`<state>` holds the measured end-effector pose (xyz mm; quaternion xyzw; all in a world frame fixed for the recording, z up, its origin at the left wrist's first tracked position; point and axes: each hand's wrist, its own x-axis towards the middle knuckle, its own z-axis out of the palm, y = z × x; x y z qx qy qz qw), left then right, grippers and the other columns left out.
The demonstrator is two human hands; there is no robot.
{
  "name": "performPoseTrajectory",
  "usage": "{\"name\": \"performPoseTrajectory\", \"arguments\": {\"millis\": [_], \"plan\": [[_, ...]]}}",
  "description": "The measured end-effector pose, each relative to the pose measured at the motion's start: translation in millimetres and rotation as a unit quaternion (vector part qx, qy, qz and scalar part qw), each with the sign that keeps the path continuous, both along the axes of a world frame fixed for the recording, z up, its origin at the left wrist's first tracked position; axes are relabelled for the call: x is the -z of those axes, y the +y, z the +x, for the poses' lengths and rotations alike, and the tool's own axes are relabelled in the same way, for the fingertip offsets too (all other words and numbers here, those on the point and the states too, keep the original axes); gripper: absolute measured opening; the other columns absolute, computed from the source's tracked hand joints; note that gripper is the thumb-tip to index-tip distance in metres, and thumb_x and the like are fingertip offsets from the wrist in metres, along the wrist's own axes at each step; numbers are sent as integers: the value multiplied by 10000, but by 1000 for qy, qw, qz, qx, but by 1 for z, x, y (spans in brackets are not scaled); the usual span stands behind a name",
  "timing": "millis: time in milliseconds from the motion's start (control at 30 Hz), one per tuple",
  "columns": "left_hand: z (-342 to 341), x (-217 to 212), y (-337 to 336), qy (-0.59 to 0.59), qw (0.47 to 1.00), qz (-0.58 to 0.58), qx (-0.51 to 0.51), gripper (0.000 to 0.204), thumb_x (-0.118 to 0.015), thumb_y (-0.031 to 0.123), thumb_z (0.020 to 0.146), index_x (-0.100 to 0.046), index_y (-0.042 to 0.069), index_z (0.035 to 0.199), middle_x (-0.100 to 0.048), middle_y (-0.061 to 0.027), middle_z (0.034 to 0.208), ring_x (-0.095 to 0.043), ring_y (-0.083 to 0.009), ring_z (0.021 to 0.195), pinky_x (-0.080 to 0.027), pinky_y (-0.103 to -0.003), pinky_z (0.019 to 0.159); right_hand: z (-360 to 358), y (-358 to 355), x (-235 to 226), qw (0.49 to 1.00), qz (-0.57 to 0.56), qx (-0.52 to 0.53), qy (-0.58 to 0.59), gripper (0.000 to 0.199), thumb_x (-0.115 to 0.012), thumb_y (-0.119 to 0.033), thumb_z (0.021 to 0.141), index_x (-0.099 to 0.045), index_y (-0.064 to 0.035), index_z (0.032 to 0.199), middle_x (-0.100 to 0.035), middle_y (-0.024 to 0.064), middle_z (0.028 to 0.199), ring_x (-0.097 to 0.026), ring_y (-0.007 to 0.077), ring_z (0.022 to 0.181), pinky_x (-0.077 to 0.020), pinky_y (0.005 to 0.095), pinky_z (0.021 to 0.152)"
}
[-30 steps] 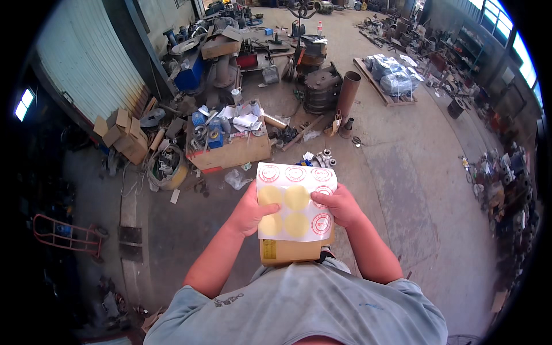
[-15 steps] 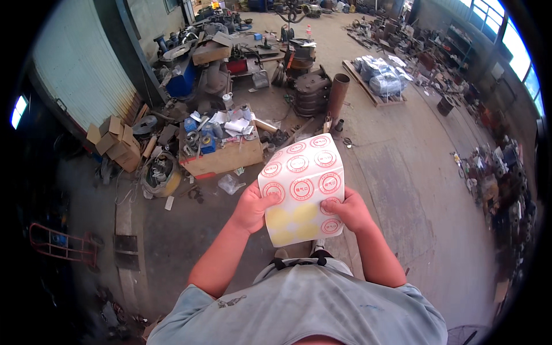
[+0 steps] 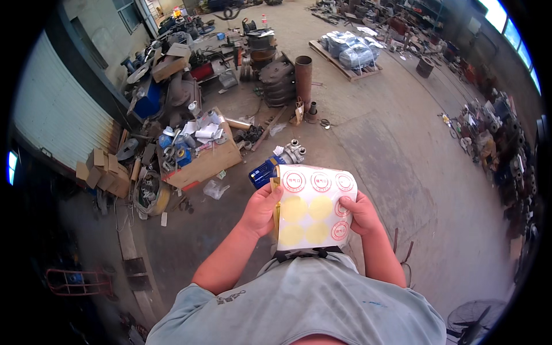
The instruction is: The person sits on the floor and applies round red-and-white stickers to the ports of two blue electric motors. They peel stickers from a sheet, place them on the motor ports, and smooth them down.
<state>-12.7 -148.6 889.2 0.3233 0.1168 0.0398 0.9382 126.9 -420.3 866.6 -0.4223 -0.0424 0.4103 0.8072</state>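
A white sheet of round stickers (image 3: 319, 198) with red rings and print is held up before my chest. Several pale yellow circles mark its lower left part, where no red print shows. My left hand (image 3: 261, 211) is closed on its left edge, thumb forward; a gold-yellow strip (image 3: 276, 210) shows between that hand and the sheet. On the right edge my right hand (image 3: 360, 213) grips with its thumb over a sticker. The fingers behind the sheet are hidden, and its top curls backward. Beyond it on the floor lies a blue motor (image 3: 264, 172) with a silver pump (image 3: 293, 152), partly covered.
A wooden crate (image 3: 213, 164) topped with papers, bottles and parts stands ahead left, near cardboard boxes (image 3: 103, 175). Farther off are a rusty pipe (image 3: 303, 77) and a pallet of wrapped parts (image 3: 353, 52). A red hand truck (image 3: 77, 283) lies left; a fan (image 3: 474, 322) is lower right.
The sheet has come lower and its top bends back, with fewer sticker rows showing. My view has shifted; the blue motor and pump now show beyond it. The gold-yellow strip has appeared by my left hand.
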Motion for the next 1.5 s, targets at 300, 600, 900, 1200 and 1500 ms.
{"name": "performPoseTrajectory", "arguments": {"millis": [300,600,900,1200,1500], "plan": [[144,5,-150,36,996,8,75,328,-527,184,1155,-632,-4,1403,-710,-135,1353,-705,-246,1227,-583,-431,1062,111,-162,16,997,-27,70,3,469,-776,-120,995,-620,-10,1423,-727,149,1352,-738,254,1174,-614,438,1001],[276,32,-266,178,979,99,23,264,-656,278,1116,-737,28,1097,-750,-5,985,-679,-77,829,-566,-252,763,236,-309,23,982,-51,177,-28,371,-751,-70,1004,-648,10,1352,-754,141,1284,-752,229,1127,-629,396,955],[393,90,-284,222,951,215,2,259,-657,283,1110,-706,34,1161,-763,-33,1083,-723,-118,948,-587,-306,875,339,-342,33,981,-65,182,6,342,-727,-49,1012,-654,25,1337,-750,163,1290,-763,254,1107,-640,410,949],[527,81,-273,108,988,70,90,258,-688,43,1033,-682,1,1288,-753,-73,1159,-722,-149,1028,-603,-354,912,511,-324,34,981,-120,154,-10,346,-726,-57,1011,-650,25,1339,-764,159,1263,-772,256,1088,-642,416,953],[701,135,-201,289,883,367,-46,316,-767,254,1030,-681,28,1235,-764,-50,956,-703,-104,821,-568,-284,744,692,-234,-22,995,-4,-3,-104,407,-728,-51,1003,-639,18,1394,-729,166,1358,-741,264,1187,-617,421,999]]}}
